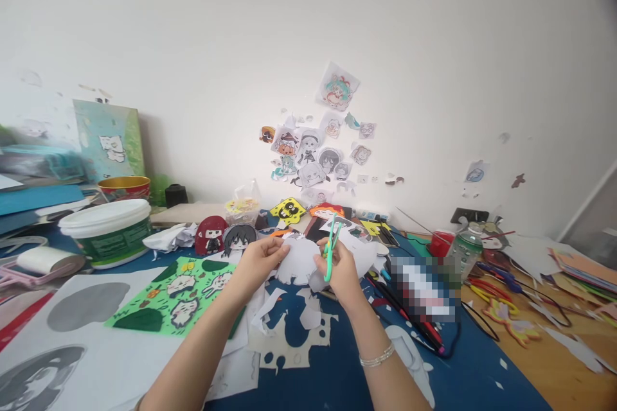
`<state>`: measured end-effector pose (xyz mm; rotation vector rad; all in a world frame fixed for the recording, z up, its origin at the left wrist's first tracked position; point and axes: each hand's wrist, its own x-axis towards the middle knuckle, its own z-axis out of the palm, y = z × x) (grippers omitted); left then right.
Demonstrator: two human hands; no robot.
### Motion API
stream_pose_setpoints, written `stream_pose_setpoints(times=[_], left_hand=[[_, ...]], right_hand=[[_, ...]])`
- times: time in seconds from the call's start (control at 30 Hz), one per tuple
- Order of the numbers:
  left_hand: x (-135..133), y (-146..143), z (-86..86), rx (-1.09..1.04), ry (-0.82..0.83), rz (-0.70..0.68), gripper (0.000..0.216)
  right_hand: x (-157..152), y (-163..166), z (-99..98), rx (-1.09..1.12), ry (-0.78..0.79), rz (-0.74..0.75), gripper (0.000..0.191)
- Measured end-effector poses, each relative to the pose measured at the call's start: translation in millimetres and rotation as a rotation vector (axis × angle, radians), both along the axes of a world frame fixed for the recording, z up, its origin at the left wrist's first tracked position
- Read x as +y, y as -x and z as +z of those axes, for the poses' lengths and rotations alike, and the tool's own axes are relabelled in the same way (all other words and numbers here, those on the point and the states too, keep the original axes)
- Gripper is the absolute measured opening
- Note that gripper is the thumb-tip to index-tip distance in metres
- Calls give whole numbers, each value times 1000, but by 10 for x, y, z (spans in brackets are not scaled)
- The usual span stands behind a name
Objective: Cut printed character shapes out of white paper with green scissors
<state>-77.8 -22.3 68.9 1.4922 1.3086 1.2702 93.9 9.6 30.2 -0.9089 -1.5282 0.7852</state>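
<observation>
My left hand [260,261] pinches the left edge of a rounded white paper cutout [297,262], held above the table with its plain side toward me. The right hand [341,275] holds a pair of green scissors [329,255], which points upward beside the fingers. Its fingertips also come close to the cutout's right edge; whether they grip it I cannot tell. Below lies a cream paper offcut [289,348] with holes, along with white paper scraps [310,316]. A green sheet [166,321] with drawn cartoon animals lies left of my left forearm.
At the left stand a white-lidded tub [108,231] and a roll of white tape [48,261]. Dark pens [409,308] lie to the right, near a glass jar [465,250] and a red cup [439,244]. Paper character cutouts [240,241] line the back, below drawings on the wall.
</observation>
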Motion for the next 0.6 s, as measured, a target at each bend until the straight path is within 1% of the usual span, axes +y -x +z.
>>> stream_pose_setpoints(times=[0.13,0.27,0.43,0.6], left_hand=[[4,-2,-2,-33,18,-13,37],[61,22,-62,-59,47,-50,35],[139,62,-150,-30,65,-85,34],[142,75,-158,-9,85,-72,34]], right_hand=[[1,4,5,8,3,-4,22],[0,-2,4,19,18,-8,22],[-5,-9,20,29,33,-36,21],[-12,-8,43,47,35,-30,22]])
